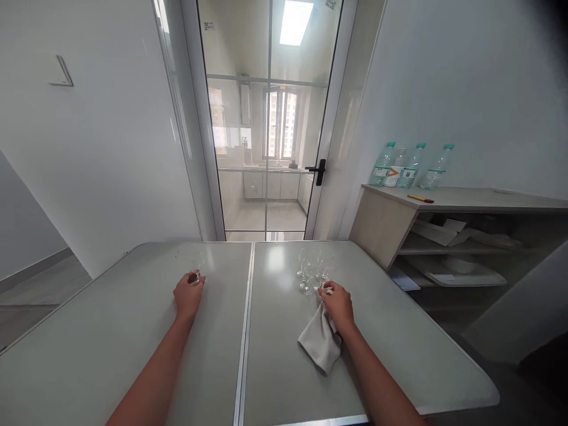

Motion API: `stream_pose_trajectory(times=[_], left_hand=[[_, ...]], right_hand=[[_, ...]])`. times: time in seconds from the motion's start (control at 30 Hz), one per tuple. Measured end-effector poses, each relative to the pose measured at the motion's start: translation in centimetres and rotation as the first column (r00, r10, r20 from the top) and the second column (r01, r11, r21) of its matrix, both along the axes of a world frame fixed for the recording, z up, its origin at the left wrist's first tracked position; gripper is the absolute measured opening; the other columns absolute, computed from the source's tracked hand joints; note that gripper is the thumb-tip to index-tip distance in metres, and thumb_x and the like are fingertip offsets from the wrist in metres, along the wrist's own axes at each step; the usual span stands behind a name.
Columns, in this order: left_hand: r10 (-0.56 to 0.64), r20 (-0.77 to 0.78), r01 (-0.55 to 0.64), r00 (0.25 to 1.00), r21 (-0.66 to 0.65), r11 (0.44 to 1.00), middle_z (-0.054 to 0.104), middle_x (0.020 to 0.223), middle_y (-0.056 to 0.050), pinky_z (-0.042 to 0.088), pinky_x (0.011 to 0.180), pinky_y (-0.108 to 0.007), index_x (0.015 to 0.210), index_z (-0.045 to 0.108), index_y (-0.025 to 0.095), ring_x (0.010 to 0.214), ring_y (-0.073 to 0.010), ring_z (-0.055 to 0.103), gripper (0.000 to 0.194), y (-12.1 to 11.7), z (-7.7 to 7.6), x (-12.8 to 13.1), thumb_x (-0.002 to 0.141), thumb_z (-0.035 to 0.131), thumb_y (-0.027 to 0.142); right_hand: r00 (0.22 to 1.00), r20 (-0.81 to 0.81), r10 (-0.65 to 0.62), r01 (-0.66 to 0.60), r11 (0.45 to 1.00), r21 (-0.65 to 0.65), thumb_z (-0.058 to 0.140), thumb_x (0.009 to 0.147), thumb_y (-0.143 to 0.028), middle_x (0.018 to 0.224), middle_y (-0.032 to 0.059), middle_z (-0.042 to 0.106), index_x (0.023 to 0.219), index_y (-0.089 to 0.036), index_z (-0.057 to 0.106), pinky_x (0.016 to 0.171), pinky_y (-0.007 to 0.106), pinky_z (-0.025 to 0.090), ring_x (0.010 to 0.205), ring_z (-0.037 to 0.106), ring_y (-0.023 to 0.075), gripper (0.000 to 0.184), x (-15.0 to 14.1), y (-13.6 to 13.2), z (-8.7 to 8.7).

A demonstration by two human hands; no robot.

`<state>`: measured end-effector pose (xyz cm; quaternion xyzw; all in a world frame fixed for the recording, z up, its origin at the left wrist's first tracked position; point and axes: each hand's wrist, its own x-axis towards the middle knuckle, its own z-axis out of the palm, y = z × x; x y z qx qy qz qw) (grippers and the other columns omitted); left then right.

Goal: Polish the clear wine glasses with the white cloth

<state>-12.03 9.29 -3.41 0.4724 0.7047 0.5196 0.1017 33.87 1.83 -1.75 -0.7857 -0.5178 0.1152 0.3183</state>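
My left hand [189,294] is closed around the lower part of a small clear stemmed glass [197,261] on the left half of the table [213,343]. The glass is faint and hard to make out. On the right half, my right hand [338,305] grips a light grey cloth [322,343], which hangs down onto the tabletop. Several clear stemmed glasses [306,275] stand upright in a cluster just beyond that hand. Its fingertips are beside the nearest glass; whether they touch it I cannot tell.
A metal seam [246,319] splits the tabletop. At the right, a wooden shelf unit [381,222] carries several plastic bottles [409,168] and an orange-yellow pen-like object [420,199]. A glass door [266,130] with a black handle [318,171] stands behind the table.
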Motion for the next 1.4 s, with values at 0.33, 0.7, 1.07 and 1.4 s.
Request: stream_pose_trajectory(times=[0.33, 0.7, 1.07, 1.4], left_hand=[[0.265, -0.214, -0.194, 0.940, 0.303, 0.933, 0.059, 0.115, -0.016, 0.042, 0.100, -0.048, 0.112, 0.052, 0.015, 0.108, -0.0321, 0.057, 0.040, -2.7, 3.7, 4.0, 0.074, 0.061, 0.020], [-0.775, 0.051, 0.777, 0.630, -0.054, 0.627, 0.068, 0.119, -0.010, 0.053, 0.090, -0.039, 0.113, 0.063, 0.022, 0.110, -0.0272, 0.065, 0.044, -4.6, 0.9, 22.3, 0.072, 0.077, 0.027], [-0.808, 0.163, 0.814, 0.566, 0.043, 0.579, 0.076, 0.094, -0.008, 0.055, 0.075, -0.031, 0.094, 0.069, 0.017, 0.089, -0.0221, 0.072, 0.020, -1.6, 0.7, 28.1, 0.075, 0.074, 0.016], [-0.688, 0.102, 0.692, 0.719, -0.017, 0.721, 0.076, 0.085, -0.007, 0.055, 0.073, -0.034, 0.088, 0.073, 0.017, 0.077, -0.0234, 0.072, 0.015, -5.1, 1.9, 14.8, 0.079, 0.069, 0.029]], right_hand=[[0.999, -0.047, -0.022, 0.022, 1.000, 0.004, 0.059, 0.088, -0.039, 0.101, 0.0098, 0.078, 0.108, -0.024, 0.077, 0.077, 0.030, 0.050, 0.096, 0.073, 0.0272, 0.031, -0.3, 0.1, -0.3], [0.999, -0.049, -0.018, 0.018, 1.000, -0.012, 0.060, 0.087, -0.043, 0.111, 0.0080, 0.079, 0.112, -0.025, 0.079, 0.079, 0.029, 0.053, 0.101, 0.073, 0.0266, 0.037, -0.2, 0.4, -1.0], [0.995, -0.024, 0.099, -0.098, 0.995, 0.016, 0.062, 0.087, -0.043, 0.104, 0.0058, 0.080, 0.104, -0.028, 0.082, 0.079, 0.027, 0.053, 0.095, 0.076, 0.0242, 0.029, -1.1, 0.4, -1.1], [0.966, -0.078, 0.245, -0.240, 0.968, 0.071, 0.065, 0.086, -0.039, 0.105, 0.0046, 0.080, 0.101, -0.028, 0.082, 0.082, 0.027, 0.053, 0.094, 0.076, 0.0232, 0.026, -5.0, -0.8, -1.2]])
